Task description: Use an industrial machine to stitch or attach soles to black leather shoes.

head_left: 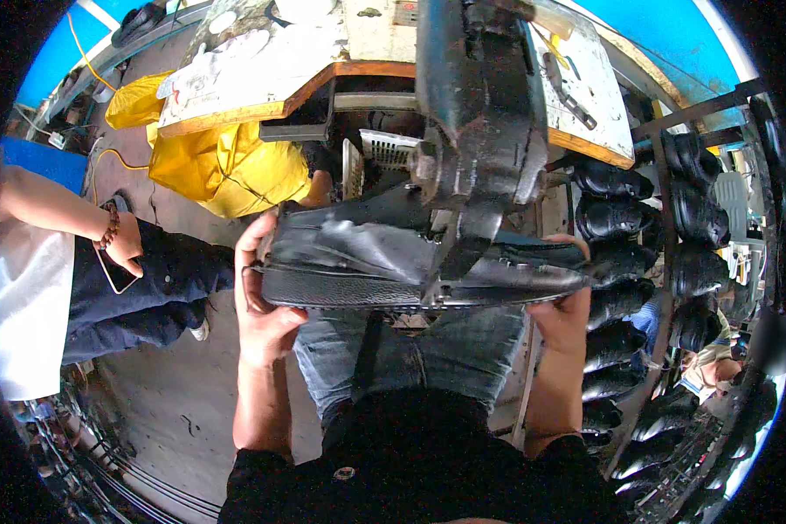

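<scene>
A black leather shoe (349,249) lies sideways across my front, its textured sole edge toward me. My left hand (265,321) grips its left end, fingers behind and thumb along the near lower edge. The right end is in the grasp of my right hand (566,307), with the thumb low near the sole. From above, a dark, worn metal machine head (489,131) reaches down over the middle of the shoe. Its narrow metal arm (463,249) overlaps the shoe's near side and hides part of it. Whether the arm's tip presses on the shoe, I cannot tell.
A worn white worktable (262,74) with wooden edging stands ahead. Yellow sacks (231,170) and a white plastic basket (393,147) are below it. Racks of black shoes (616,218) line the right. At left, a person (105,279) holds a phone (113,272).
</scene>
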A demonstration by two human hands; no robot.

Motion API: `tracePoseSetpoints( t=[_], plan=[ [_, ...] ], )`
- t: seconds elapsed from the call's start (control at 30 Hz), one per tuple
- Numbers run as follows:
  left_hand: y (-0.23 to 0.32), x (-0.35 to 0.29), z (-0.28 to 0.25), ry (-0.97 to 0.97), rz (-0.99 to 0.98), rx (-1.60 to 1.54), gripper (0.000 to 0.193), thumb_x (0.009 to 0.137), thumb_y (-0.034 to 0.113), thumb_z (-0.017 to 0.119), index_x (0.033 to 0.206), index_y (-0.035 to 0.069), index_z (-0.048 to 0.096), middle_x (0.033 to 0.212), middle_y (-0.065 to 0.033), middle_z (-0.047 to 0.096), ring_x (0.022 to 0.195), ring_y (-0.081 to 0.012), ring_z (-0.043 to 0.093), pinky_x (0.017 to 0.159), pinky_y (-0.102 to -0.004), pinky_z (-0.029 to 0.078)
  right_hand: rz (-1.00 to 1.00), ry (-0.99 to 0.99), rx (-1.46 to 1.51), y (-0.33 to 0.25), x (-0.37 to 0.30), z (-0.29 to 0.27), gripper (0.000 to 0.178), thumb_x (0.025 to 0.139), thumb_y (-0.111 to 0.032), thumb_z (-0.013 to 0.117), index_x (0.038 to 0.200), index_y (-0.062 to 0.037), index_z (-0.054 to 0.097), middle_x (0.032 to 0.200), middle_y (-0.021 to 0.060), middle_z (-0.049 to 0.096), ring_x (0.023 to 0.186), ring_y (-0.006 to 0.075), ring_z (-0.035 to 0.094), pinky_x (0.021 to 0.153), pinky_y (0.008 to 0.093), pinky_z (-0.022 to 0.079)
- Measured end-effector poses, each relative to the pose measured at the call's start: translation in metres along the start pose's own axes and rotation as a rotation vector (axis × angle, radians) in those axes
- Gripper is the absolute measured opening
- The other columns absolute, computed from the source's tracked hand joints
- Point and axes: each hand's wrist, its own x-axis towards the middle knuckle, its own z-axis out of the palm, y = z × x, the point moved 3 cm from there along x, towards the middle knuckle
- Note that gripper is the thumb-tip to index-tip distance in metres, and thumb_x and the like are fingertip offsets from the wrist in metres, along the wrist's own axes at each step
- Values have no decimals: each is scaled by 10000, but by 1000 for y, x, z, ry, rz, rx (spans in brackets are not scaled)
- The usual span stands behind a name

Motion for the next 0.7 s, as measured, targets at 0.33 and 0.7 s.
tracePoseSetpoints(
  t=[0.33,0.7],
  plan=[
    [31,-1,-31,31,237,455,1065,701,303,920,1521,-2,312,1615,-201,301,1459,-319,364,1211,-443,267,-99,-283,96,5,3,62,791,697,-46,888,1356,-60,452,1250,74,584,1162,185,591,1012,340,486],
    [56,17,102,-492,521,1221,811,608,255,933,1304,82,554,1352,-126,593,1348,-377,499,1180,-597,253,-96,-300,-292,-26,6,93,625,759,-142,869,1295,-32,566,1218,156,625,1194,265,611,1027,382,471]
  ],
)
